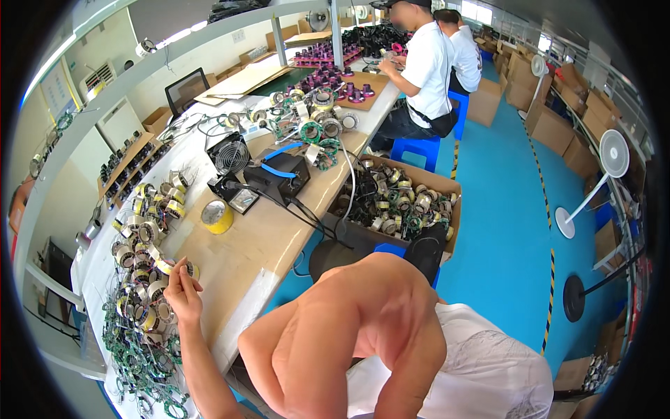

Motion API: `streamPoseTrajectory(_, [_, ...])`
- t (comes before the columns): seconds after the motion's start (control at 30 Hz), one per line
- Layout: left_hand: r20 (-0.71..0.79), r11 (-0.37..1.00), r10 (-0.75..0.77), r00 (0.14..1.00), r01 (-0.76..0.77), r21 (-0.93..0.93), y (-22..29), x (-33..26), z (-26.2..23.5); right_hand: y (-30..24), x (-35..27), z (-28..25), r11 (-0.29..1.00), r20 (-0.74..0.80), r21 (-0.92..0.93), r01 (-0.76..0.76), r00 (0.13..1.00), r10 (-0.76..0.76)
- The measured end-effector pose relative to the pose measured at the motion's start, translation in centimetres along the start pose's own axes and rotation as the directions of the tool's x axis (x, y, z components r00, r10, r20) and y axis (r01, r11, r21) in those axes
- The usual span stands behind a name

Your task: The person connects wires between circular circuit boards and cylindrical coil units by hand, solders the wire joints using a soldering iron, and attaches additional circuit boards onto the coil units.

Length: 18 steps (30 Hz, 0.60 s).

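Note:
Close in front of me, large in the picture, is my right hand [349, 328]. Its fingers bend downward and stand apart, with no object visible between them, and the fingertips run off the lower edge. Over the left side of the table reaches my left hand [183, 295], its fingers bent and drawn together at the edge of a long heap of wire-wound stator coils [148, 230]. Some of these rings have yellow bands, and one lies right by the fingertips. Whether the fingers grip a coil is hidden. Green wires [139, 363] trail from the heap's near end.
A yellow tape roll [217, 217], a black box with blue-handled pliers [279, 174] and a small fan [230, 155] stand on the table. A carton of coils [412, 202] is on the floor beside it. Two people sit farther along; one wears a white shirt [428, 70].

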<state>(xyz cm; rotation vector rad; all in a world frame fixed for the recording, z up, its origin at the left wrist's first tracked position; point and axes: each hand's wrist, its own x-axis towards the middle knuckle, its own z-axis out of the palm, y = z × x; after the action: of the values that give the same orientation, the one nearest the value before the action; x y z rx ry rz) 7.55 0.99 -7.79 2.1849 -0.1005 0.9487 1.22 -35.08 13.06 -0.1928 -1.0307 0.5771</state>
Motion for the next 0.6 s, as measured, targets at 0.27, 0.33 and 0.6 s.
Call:
streamPoseTrajectory(0.27, [0.025,0.999,-0.017,1.000,0.018,-0.033,-0.4,0.0,-0.1,1.1,0.7,-0.5,0.983,0.081,0.012,0.184,0.980,-0.184])
streamPoseTrajectory(0.33, [0.048,0.999,-0.026,0.999,0.027,-0.019,-0.1,-0.2,0.0,0.9,0.5,-0.8,0.982,0.136,-0.038,0.186,0.974,-0.180])
streamPoseTrajectory(0.6, [0.043,0.999,-0.042,0.998,0.043,-0.022,-0.2,-0.2,-0.1,3.4,-1.2,-4.7,0.954,0.219,-0.164,0.250,0.952,-0.212])
